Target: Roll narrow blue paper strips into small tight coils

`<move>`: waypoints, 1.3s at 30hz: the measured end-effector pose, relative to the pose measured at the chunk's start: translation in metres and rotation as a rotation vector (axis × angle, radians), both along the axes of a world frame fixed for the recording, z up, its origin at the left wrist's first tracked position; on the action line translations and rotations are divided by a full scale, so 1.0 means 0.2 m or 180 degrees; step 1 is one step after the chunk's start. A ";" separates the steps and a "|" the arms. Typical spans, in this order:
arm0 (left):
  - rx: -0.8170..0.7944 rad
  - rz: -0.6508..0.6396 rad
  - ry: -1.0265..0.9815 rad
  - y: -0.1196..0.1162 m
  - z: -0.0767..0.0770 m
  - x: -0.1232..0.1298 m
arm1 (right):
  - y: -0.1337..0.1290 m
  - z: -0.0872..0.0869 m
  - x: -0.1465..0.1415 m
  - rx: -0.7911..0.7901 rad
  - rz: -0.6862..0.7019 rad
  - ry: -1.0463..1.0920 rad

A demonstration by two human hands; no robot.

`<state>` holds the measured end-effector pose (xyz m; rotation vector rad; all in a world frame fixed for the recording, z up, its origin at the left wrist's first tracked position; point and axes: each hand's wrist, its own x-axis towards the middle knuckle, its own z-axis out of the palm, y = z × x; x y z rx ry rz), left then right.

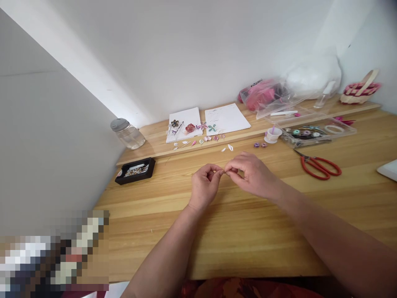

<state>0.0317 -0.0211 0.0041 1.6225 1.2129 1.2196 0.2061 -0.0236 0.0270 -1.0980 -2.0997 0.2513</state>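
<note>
Over the middle of the wooden table (167, 231), my left hand (205, 184) is closed in a pinch. The fingertips of my right hand (252, 174) pinch right beside it, almost touching. Whatever lies between the two pinches is too small to make out. Just beyond my hands are small white petal-shaped pieces (230, 147). Farther back sits a row of small pink and white petals (207, 139). Two small purple spools (257, 145) lie past my right hand.
Red-handled scissors (321, 166) lie at right, near a clear plastic box (319, 132) of threads. A black tray (135, 170) of beads and a lidded water bottle (127, 133) stand at left. White paper sheets (228, 118), a pink-filled plastic bag (263, 95) and a woven basket (360, 89) line the back.
</note>
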 end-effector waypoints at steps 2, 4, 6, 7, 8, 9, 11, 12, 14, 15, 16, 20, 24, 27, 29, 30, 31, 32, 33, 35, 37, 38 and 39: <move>-0.0193 -0.0101 -0.0209 0.01 0.00 -0.01 | 0.00 0.01 0.00 -0.0372 -0.0014 0.0280; -0.0492 -0.0237 -0.0522 0.02 0.00 -0.01 | 0.00 0.01 0.01 -0.0856 -0.0040 0.0620; -0.0860 -0.0396 -0.0922 0.03 -0.01 -0.02 | 0.01 0.00 0.01 -0.1324 -0.0006 0.0961; -0.1040 -0.0475 -0.1124 0.03 -0.01 -0.02 | 0.01 0.00 0.01 -0.1522 0.0047 0.1121; -0.1192 -0.0543 -0.1300 0.03 -0.01 -0.02 | 0.02 -0.01 0.01 -0.1691 0.0104 0.1280; -0.1306 -0.0595 -0.1444 0.03 -0.02 -0.01 | 0.02 -0.01 0.01 -0.1840 0.0157 0.1439; -0.1432 -0.0632 -0.1650 0.03 -0.03 -0.01 | 0.02 -0.02 0.00 -0.2089 0.0200 0.1734; -0.1446 -0.0615 -0.1725 0.03 -0.03 0.00 | 0.02 -0.02 -0.01 -0.2181 0.0160 0.1869; -0.1410 -0.0548 -0.1823 0.02 -0.04 0.01 | 0.01 -0.02 -0.04 -0.2275 -0.0002 0.2135; -0.1361 -0.0493 -0.1831 0.02 -0.04 0.02 | 0.01 -0.03 -0.05 -0.2281 -0.0099 0.2281; -0.1290 -0.0424 -0.1800 0.02 -0.05 0.03 | 0.01 -0.04 -0.06 -0.2266 -0.0189 0.2431; -0.0825 -0.0053 -0.1295 0.00 -0.06 0.05 | 0.01 -0.06 -0.10 -0.2088 -0.0514 0.2730; -0.0350 0.0099 -0.0628 -0.02 -0.05 0.06 | 0.00 -0.05 -0.10 -0.1736 -0.0945 0.2137; -0.0092 0.0127 -0.0231 -0.03 -0.04 0.05 | -0.01 -0.04 -0.09 -0.1310 -0.1056 0.1573; 0.0083 0.0164 -0.0013 -0.03 -0.04 0.04 | -0.01 -0.04 -0.08 -0.0909 -0.1033 0.1210; 0.0160 0.0175 0.0069 -0.02 -0.04 0.03 | -0.01 -0.04 -0.07 -0.0712 -0.0986 0.1024; 0.0227 0.0178 0.0138 -0.02 -0.04 0.03 | -0.01 -0.03 -0.07 -0.0550 -0.0925 0.0844; 0.0281 0.0176 0.0192 -0.01 -0.03 0.02 | -0.01 -0.03 -0.06 -0.0432 -0.0858 0.0694; 0.0324 0.0170 0.0230 -0.01 -0.03 0.01 | -0.01 -0.03 -0.05 -0.0377 -0.0783 0.0588; 0.0372 0.0154 0.0270 0.00 -0.02 0.00 | -0.01 -0.02 -0.04 -0.0489 -0.0632 0.0530; 0.0349 0.0132 0.0236 0.00 -0.01 -0.01 | -0.01 -0.01 -0.03 -0.0841 -0.0465 0.0646; 0.0300 0.0109 0.0190 0.00 -0.01 -0.01 | -0.01 -0.01 -0.02 -0.1070 -0.0368 0.0722; 0.0228 0.0076 0.0132 0.01 0.00 -0.01 | 0.00 -0.01 -0.01 -0.1301 -0.0275 0.0797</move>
